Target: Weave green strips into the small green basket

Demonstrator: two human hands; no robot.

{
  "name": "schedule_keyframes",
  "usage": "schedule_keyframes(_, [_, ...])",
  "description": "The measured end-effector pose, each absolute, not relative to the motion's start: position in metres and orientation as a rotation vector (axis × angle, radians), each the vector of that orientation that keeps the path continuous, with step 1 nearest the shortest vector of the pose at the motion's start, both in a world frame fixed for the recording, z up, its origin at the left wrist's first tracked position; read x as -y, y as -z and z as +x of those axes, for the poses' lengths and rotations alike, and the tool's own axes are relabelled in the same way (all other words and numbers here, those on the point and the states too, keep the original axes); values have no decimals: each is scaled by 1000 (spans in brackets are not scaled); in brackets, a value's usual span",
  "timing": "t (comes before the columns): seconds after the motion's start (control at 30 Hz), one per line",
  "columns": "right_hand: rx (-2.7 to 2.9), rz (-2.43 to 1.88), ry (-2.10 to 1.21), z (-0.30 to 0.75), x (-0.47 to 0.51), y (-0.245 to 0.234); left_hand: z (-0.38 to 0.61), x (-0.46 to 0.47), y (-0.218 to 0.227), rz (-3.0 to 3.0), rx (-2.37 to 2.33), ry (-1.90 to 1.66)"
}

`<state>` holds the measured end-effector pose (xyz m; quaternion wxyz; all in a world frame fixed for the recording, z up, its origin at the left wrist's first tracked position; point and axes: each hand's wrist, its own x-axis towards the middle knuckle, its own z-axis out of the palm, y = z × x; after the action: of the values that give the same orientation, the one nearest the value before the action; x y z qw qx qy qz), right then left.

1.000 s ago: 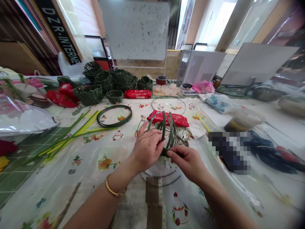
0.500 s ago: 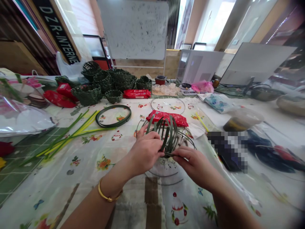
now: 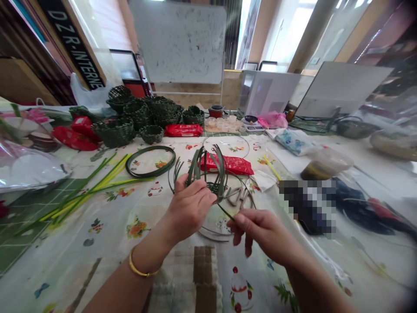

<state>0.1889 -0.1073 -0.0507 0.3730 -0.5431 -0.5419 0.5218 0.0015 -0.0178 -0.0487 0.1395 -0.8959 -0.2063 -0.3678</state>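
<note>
My left hand (image 3: 192, 204), a gold bangle at its wrist, is closed on the near side of a partly woven basket (image 3: 213, 188) of dark green strips. Its upright strips (image 3: 223, 167) stick up and curve above the woven base. Between thumb and fingers, my right hand (image 3: 256, 228) pinches a thin green weaving strip (image 3: 225, 212) that runs from the basket toward me. Behind that hand, scissors (image 3: 240, 198) lie on the table. The fingers of my left hand hide part of the basket's near side.
A coiled green strip (image 3: 150, 175) and yellow-green strips (image 3: 94, 191) lie at left. Beyond the basket is a red packet (image 3: 233, 164). Finished dark green baskets (image 3: 114, 130) are piled at the back left. A pixelated dark object (image 3: 308, 206) lies to the right.
My right hand has drawn away from the basket, down and toward me, with the strip stretched between. The basket has shifted and tilted left in my left hand, uncovering the scissors.
</note>
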Motion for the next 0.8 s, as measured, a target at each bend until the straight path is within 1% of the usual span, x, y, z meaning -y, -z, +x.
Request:
schedule_keyframes(0.03, [1231,-1334,-1472,191,103,54,0,18,47,-2583,602,1097])
schedule_keyframes(0.07, [1088,-1283,-1533,193,98,58,-1,19,45,-2584,602,1117])
schedule_keyframes(0.13, [885,-1201,-1525,195,89,65,-1,22,42,-2614,576,1125])
schedule_keyframes(0.2, [799,-1111,-1492,197,84,68,0,24,42,-2673,528,1099])
schedule_keyframes(0.3, [858,-1032,-1352,199,84,66,2,26,45,-2735,501,1043])
schedule_keyframes(0.43, [1140,-1105,-1000,205,91,58,5,29,47,-2774,434,859])
schedule_keyframes(0.5, [1240,-1108,-903,211,94,54,7,32,49,-2794,384,760])
schedule_keyframes(0.67, [1319,-1125,-812,225,101,49,16,37,58,-2829,266,673])
schedule_keyframes(0.8, [1204,-1038,-851,226,102,49,21,43,65,-2814,231,652])
